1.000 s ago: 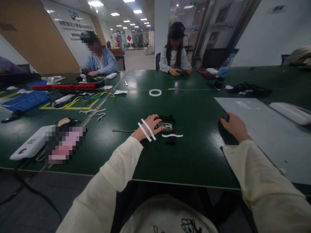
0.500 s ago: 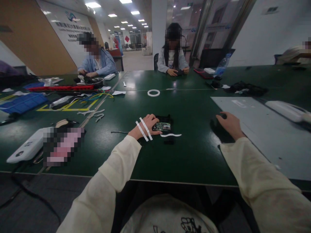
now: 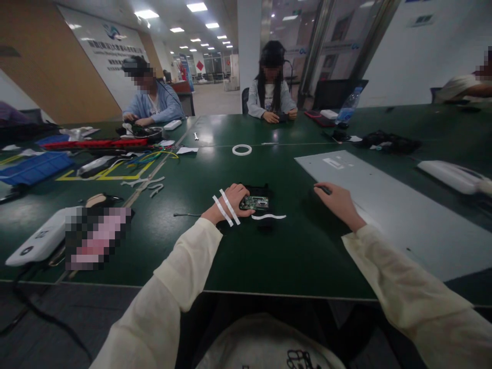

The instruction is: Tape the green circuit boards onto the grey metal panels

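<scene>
My left hand [image 3: 231, 201], with two white strips across its back near the wrist, closes round the left end of a black casing [image 3: 257, 188] lying on the green table. A green circuit board [image 3: 258, 203] shows in the casing, its left end hidden by my fingers. A wavy white strip [image 3: 269, 217] lies just in front. My right hand [image 3: 339, 204] is at the left edge of a grey board [image 3: 400, 205], fingers curled. A small dark piece [image 3: 323, 189] shows between thumb and fingers, too small to name.
A white tape ring [image 3: 242, 149] lies beyond the casing. To the left are cut white strips [image 3: 148, 184], a blue tray [image 3: 36, 166], a white device [image 3: 42, 236] and a blurred pink item [image 3: 100, 238]. A white device [image 3: 453, 177] stands right. Two people sit opposite.
My right hand has moved left, and the grey board has shifted left with it. Its fingers look more closed. My left hand stays on the casing.
</scene>
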### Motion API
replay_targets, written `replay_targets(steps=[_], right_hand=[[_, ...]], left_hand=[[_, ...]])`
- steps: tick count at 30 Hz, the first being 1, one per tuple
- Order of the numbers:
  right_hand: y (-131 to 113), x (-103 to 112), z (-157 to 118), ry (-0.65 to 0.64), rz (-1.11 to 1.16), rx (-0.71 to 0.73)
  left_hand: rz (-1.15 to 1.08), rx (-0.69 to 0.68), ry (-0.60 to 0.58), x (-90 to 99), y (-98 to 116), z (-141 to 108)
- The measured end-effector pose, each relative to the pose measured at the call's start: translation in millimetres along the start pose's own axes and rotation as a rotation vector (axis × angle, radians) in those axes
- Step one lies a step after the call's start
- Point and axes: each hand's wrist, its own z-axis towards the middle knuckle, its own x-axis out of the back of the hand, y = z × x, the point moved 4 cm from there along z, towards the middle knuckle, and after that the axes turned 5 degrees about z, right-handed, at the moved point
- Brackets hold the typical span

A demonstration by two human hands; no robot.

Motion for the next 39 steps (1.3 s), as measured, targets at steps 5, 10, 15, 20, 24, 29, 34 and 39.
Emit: replay_targets(steps=[5, 10, 15, 20, 24, 29, 34, 39], right_hand=[[-24.5, -8.9, -13.2, -0.078, 0.081, 0.073], [-49.2, -18.4, -30.6, -0.182, 0.178, 0.187], [-79.3, -27.1, -57.9, -0.36, 0.318, 0.316], [-110.5, -30.3, -87.4, -0.565, 0.333, 0.47], [-127.7, -24.6, -102.7, -0.67, 0.302, 0.577], [-137.2, -8.8, -118.8, -0.786, 0.225, 0.634], [-98.8, 28.2, -117.6, -0.56, 0.145, 0.464], [-11.4, 76.4, -105.3, -0.266, 0.121, 0.087]], left_hand=[[-0.019, 0.027, 0.064, 12.9, -4.0, -0.2], [0.017, -0.001, 0.209, 33.7, -12.4, -1.1], [0.043, -0.03, 0.346, 59.1, -21.5, -1.2], [0.056, -0.029, 0.378, 75.8, -21.2, 4.4], [0.041, -0.046, 0.376, 73.5, -12.4, 10.5], [0.019, -0.079, 0.307, 60.0, 2.2, 20.4], [-0.014, -0.117, 0.192, 40.6, 17.3, 38.4], [-0.046, -0.178, 0.11, 8.0, 34.3, 61.0]])
